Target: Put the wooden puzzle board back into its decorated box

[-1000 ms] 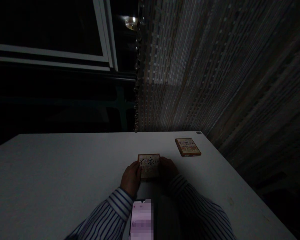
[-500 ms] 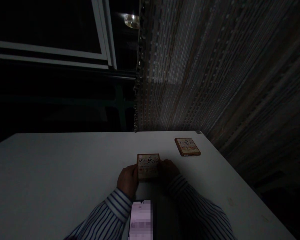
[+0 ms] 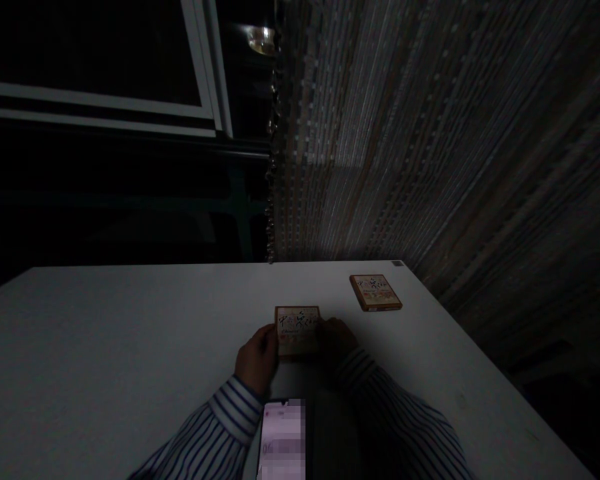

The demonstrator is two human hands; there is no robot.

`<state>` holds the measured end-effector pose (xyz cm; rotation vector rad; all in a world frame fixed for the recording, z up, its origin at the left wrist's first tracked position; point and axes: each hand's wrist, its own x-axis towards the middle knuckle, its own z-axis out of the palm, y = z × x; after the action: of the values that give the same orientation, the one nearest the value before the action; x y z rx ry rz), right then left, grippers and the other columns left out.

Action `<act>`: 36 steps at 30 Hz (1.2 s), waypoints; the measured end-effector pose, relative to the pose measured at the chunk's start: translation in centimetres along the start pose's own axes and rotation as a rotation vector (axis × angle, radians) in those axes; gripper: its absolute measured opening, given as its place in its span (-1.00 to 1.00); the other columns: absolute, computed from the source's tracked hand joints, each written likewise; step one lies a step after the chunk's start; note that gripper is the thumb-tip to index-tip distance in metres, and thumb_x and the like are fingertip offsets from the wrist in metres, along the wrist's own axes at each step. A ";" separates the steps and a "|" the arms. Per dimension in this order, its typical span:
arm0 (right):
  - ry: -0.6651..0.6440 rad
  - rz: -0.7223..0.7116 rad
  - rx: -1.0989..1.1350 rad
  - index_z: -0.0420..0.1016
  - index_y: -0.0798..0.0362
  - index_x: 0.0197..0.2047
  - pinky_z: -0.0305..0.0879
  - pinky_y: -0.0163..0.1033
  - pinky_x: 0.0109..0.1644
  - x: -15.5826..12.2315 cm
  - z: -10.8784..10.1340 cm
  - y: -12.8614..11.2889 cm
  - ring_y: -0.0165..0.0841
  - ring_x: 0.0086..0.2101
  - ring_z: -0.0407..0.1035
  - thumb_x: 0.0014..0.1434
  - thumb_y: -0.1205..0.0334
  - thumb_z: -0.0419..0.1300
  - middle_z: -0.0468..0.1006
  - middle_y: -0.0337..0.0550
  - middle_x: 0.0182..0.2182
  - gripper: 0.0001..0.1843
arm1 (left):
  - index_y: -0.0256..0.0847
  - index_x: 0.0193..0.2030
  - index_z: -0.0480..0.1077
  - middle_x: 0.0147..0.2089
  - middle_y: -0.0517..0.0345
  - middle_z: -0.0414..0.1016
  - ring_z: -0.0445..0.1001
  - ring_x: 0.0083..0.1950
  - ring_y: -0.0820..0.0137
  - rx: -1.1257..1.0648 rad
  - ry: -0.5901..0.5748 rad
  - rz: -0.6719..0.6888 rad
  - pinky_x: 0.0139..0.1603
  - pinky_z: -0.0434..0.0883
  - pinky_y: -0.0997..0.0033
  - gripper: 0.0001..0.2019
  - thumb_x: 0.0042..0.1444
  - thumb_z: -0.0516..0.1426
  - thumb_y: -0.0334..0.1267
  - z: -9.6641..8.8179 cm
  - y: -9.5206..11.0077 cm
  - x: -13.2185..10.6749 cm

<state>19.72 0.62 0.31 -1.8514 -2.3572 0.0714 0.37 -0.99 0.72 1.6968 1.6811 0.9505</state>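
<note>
Between my two hands is a flat square box (image 3: 298, 337) with a brown border and dark brush-style lettering on its pale lid. My left hand (image 3: 257, 358) grips its left edge, fingers closed. At the right edge, my right hand (image 3: 337, 338) holds it too, though deep shadow hides most of those fingers. A second box (image 3: 376, 293) of the same look lies flat on the table, farther back and to the right, apart from my hands.
A lit phone (image 3: 281, 440) lies at the near edge of the white table (image 3: 130, 347), between my striped sleeves. A string curtain (image 3: 360, 133) hangs behind the table and along its right. A white window frame (image 3: 207, 73) stands at the dark upper left.
The held box's lid faces me slightly more and its lettering shows more clearly. My hands have barely moved; the second box lies where it was.
</note>
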 end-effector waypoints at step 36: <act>-0.054 0.029 0.014 0.29 0.17 -0.03 0.12 -0.31 -0.15 0.0 -0.6 -0.1 -0.33 -0.24 0.26 0.15 0.34 -0.07 0.42 -0.01 -0.25 -0.68 | -0.39 -0.07 0.34 -0.24 -0.04 0.51 0.47 -0.25 0.30 -0.874 -0.172 -0.261 -0.23 0.38 0.35 -0.55 -0.11 0.14 -0.16 0.8 0.8 0.8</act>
<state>19.72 0.54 0.87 -1.9010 -2.3582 0.1426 1.43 -0.22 1.00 0.9169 1.0775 1.1372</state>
